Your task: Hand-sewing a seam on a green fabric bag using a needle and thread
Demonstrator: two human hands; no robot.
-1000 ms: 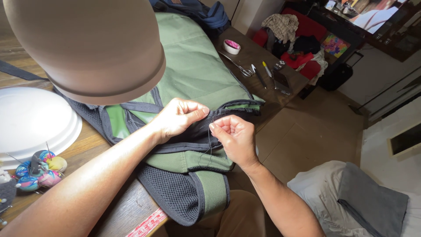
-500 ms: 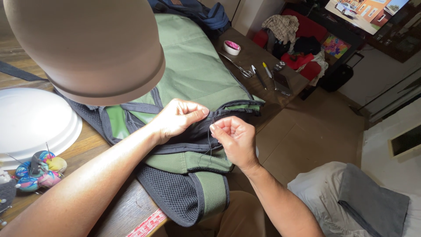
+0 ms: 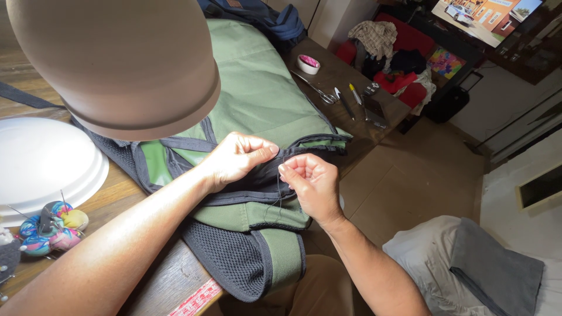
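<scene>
**Stitching hands, barely shifted, at a green bag's dark trim**

Little changed from a second earlier: right hand (image 3: 313,184) drawn a touch lower and nearer, fingers curled tighter; left hand (image 3: 237,159) in the same spot on the fabric.

Right hand closed, fingertips pinched on a fine dark thread (image 3: 280,190), any needle too small to make out. Left hand closed too, thumb and fingers clamping the black trim (image 3: 263,181) of the green bag (image 3: 257,99). Hands just beside each other, fingertips nearly meeting over the seam. Seam directly under and between both hands, long axis running from lower left to upper right across the table edge; thread hanging roughly upright from the right fingertips, crossing the seam. Left hand resting on the trim, right hand just off it.

Further out: one bag, draped over the edge of one wooden table (image 3: 333,76), black mesh panel (image 3: 234,260) hanging below. One white dish (image 3: 41,164) far left, one colourful pincushion (image 3: 52,228) beside it. Beyond the bag, one pair of scissors (image 3: 316,90), two pens (image 3: 350,99), one small pink-topped container (image 3: 308,63). One brown lampshade (image 3: 117,58) overhead, filling the upper left.
</scene>
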